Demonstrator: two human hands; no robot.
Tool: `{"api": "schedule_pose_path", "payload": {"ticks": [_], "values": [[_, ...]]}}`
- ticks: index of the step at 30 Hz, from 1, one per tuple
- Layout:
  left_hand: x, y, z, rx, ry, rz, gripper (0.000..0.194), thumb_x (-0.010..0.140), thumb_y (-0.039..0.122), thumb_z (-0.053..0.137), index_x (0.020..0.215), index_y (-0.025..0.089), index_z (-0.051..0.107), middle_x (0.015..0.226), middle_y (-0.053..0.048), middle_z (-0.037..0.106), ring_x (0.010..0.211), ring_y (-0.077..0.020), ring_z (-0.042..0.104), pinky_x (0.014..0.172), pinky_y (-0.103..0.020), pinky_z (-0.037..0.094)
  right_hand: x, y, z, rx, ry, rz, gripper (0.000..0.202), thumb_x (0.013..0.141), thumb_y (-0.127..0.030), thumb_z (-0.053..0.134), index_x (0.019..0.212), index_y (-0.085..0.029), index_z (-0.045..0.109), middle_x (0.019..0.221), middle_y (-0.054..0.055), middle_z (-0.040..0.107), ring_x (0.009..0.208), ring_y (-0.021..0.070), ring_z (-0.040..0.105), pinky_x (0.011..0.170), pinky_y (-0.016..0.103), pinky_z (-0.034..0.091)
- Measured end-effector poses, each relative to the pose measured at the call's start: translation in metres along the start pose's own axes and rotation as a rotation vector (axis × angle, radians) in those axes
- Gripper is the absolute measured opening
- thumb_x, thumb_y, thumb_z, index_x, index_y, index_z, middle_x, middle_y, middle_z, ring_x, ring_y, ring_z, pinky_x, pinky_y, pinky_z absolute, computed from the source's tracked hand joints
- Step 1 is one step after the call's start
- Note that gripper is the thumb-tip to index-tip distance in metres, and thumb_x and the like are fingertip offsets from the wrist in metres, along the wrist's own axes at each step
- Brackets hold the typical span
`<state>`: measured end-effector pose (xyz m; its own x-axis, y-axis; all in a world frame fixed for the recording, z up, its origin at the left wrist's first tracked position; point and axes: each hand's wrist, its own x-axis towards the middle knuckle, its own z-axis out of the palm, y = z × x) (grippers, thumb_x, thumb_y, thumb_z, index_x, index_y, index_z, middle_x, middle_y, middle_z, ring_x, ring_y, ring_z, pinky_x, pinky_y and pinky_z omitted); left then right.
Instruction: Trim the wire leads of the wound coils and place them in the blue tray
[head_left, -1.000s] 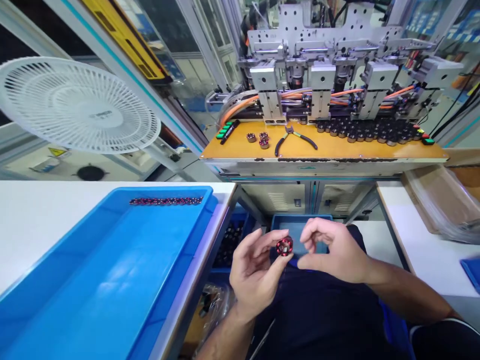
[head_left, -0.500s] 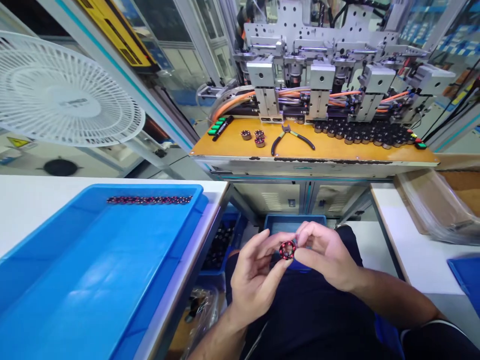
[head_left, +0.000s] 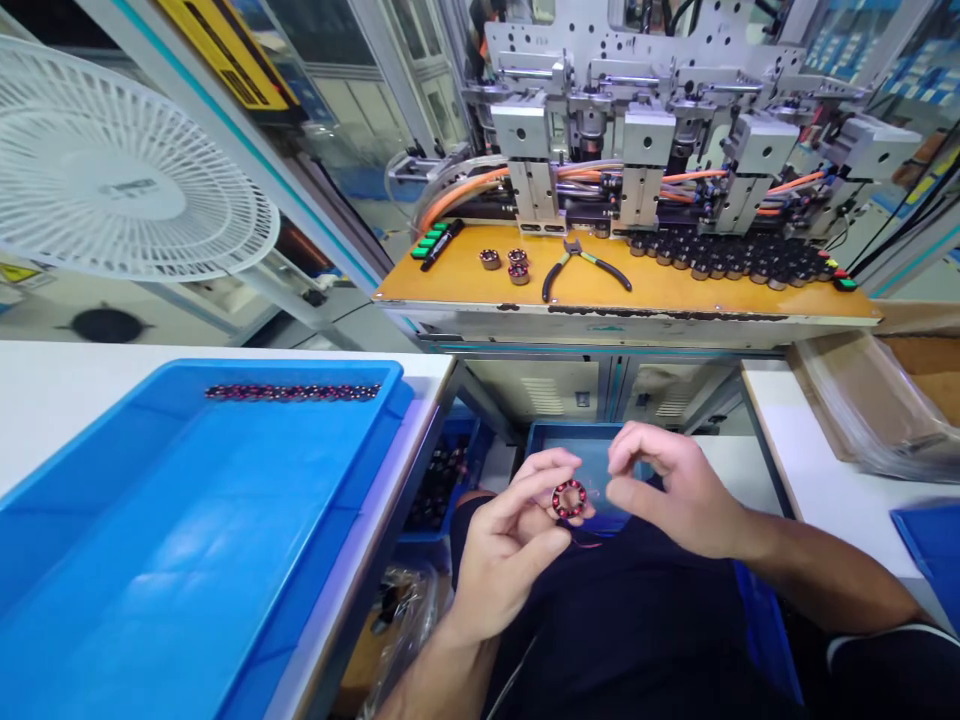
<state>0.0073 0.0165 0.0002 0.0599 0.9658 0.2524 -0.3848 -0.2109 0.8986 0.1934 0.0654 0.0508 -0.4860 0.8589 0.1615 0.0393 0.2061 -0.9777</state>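
Since half a second ago, the right hand has drawn back from the wound ring and now hangs just beside it, thumb and forefinger slightly apart. One ring, black with red windings, is gripped in the fingers of the left hand, above the person's lap, its open face toward the camera. The left thumb lies just below it; whether the thumb touches it, I cannot tell. One thin reddish wire shows below the ring.

On the orange bench top stand three small wound parts, two of them close together and one a little apart to the left. One pair of pliers lies beside them with two handles spread, and one black marker lies farther left. Black-topped cylinders, too many to count, crowd the right side. Four clamp blocks line the machine behind. One blue tray at left holds one row of red-and-black parts, too small to count, along its far end.
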Motion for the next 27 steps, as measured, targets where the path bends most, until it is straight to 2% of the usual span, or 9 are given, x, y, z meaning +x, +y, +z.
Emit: {"api": "schedule_pose_path", "payload": {"ticks": [3,5,7,11,15,17,22,25,27], "values": [[-0.003,-0.002,0.002,0.067,0.052,-0.022,0.031,0.077,0.018,0.076,0.107,0.024,0.075,0.109,-0.008,0.064,0.077,-0.0116,0.064,0.071,-0.022,0.057,0.006,-0.005,0.002,0.025,-0.134,0.158,0.028,0.082,-0.038,0.070,0.070,-0.016,0.057,0.070,0.000,0.057,0.065,0.0126,0.051,0.062,0.025,0.041],[-0.005,-0.002,0.003,0.044,0.050,-0.047,0.031,0.076,0.017,0.076,0.106,0.025,0.075,0.108,-0.008,0.064,0.079,-0.0124,0.065,0.070,-0.021,0.057,0.007,-0.001,0.002,0.109,-0.192,0.232,0.027,0.083,-0.036,0.066,0.069,-0.016,0.057,0.069,0.001,0.058,0.064,0.0121,0.051,0.061,0.024,0.041],[-0.006,-0.001,0.004,-0.022,0.040,-0.082,0.032,0.077,0.018,0.076,0.108,0.026,0.074,0.110,-0.007,0.065,0.078,-0.0124,0.067,0.070,-0.022,0.058,0.007,0.004,0.000,0.188,-0.182,0.254,0.025,0.083,-0.035,0.063,0.068,-0.016,0.056,0.068,0.000,0.057,0.063,0.0114,0.051,0.060,0.024,0.041],[-0.005,0.000,0.006,-0.121,0.032,-0.117,0.029,0.077,0.019,0.076,0.105,0.025,0.074,0.107,-0.005,0.067,0.075,-0.0112,0.068,0.071,-0.022,0.059,0.003,0.011,-0.003,0.234,-0.082,0.220,0.032,0.084,-0.040,0.064,0.066,-0.016,0.056,0.063,0.000,0.053,0.061,0.0111,0.048,0.058,0.024,0.040],[-0.004,0.000,0.007,-0.127,0.041,-0.125,0.027,0.076,0.017,0.077,0.102,0.023,0.075,0.107,-0.005,0.067,0.078,-0.0115,0.070,0.073,-0.020,0.059,-0.006,0.010,0.001,0.284,-0.207,0.289,0.033,0.083,-0.043,0.068,0.070,-0.014,0.058,0.069,0.001,0.056,0.063,0.0107,0.048,0.058,0.023,0.039],[-0.003,0.000,0.009,-0.146,0.038,-0.149,0.026,0.075,0.017,0.077,0.101,0.023,0.075,0.106,-0.004,0.067,0.077,-0.0108,0.069,0.073,-0.020,0.059,-0.009,0.009,-0.002,0.302,-0.228,0.307,0.032,0.083,-0.042,0.069,0.070,-0.014,0.058,0.071,0.001,0.058,0.066,0.0110,0.050,0.061,0.024,0.041],[-0.003,0.004,0.011,-0.231,-0.007,-0.254,0.025,0.075,0.019,0.078,0.099,0.023,0.076,0.103,-0.003,0.070,0.069,-0.0094,0.070,0.069,-0.019,0.059,0.004,0.005,-0.021,0.186,-0.184,0.265,0.026,0.079,-0.038,0.074,0.077,-0.014,0.063,0.073,0.001,0.060,0.067,0.0112,0.053,0.063,0.023,0.044],[-0.004,0.005,0.014,-0.271,-0.042,-0.327,0.026,0.074,0.021,0.079,0.100,0.024,0.076,0.093,-0.002,0.073,0.068,-0.0102,0.071,0.064,-0.017,0.057,0.018,-0.001,-0.023,0.138,-0.290,0.179,0.026,0.074,-0.034,0.078,0.088,-0.015,0.067,0.081,0.002,0.063,0.074,0.0127,0.056,0.069,0.025,0.047],[-0.005,0.005,0.015,-0.286,-0.053,-0.363,0.026,0.075,0.021,0.079,0.100,0.024,0.076,0.082,-0.001,0.074,0.068,-0.0108,0.071,0.064,-0.016,0.057,0.025,-0.003,-0.018,0.113,-0.346,0.096,0.021,0.077,-0.034,0.076,0.084,-0.015,0.069,0.081,0.002,0.063,0.074,0.0126,0.057,0.070,0.025,0.048]]}}
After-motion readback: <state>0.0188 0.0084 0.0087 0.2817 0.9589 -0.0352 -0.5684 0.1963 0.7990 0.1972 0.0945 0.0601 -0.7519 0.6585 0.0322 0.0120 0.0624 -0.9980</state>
